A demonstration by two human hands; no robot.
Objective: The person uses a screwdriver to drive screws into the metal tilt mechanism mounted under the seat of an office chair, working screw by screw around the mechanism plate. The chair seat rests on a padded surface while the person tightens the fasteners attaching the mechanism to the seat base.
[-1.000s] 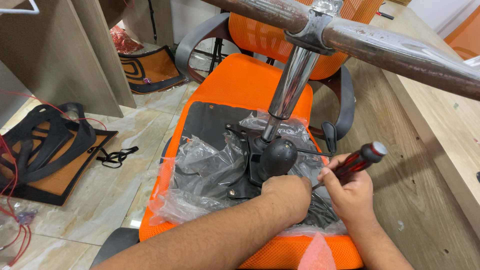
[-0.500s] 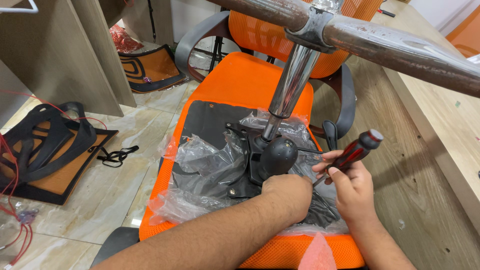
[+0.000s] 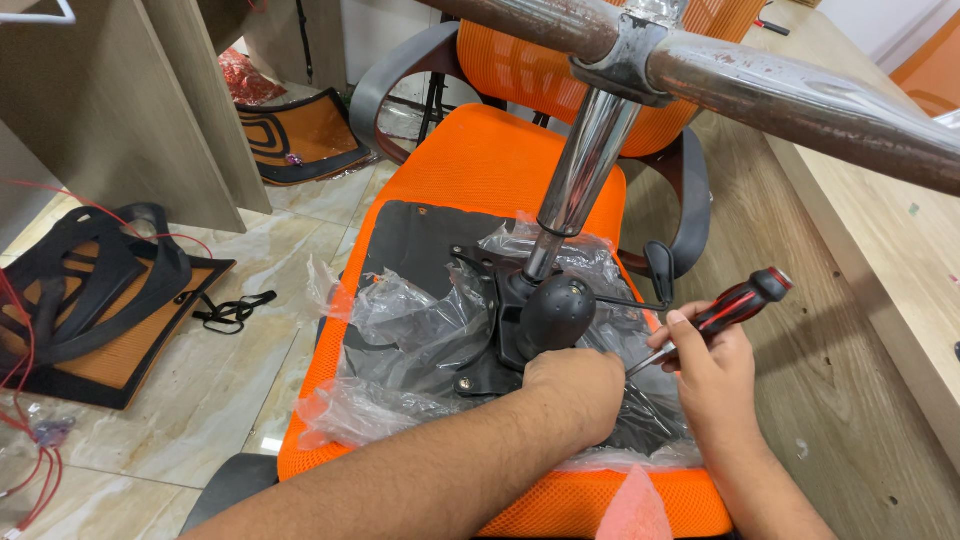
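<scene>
Two hands, right hand [image 3: 712, 372] fingers clenched round screwdriver [image 3: 722, 315] (red-black handle), left hand [image 3: 574, 392] fingers hidden.

Both forearms are bare from the bottom edge of the view up to the wrists, with no sleeve, cuff or glove on either. The left hand [image 3: 572, 392] shows no ring, watch or band, and fine dark hair runs along its forearm. The right hand [image 3: 712, 372] is likewise unadorned, its fingernails short and plain, and its wrist carries no strap or bracelet.
</scene>
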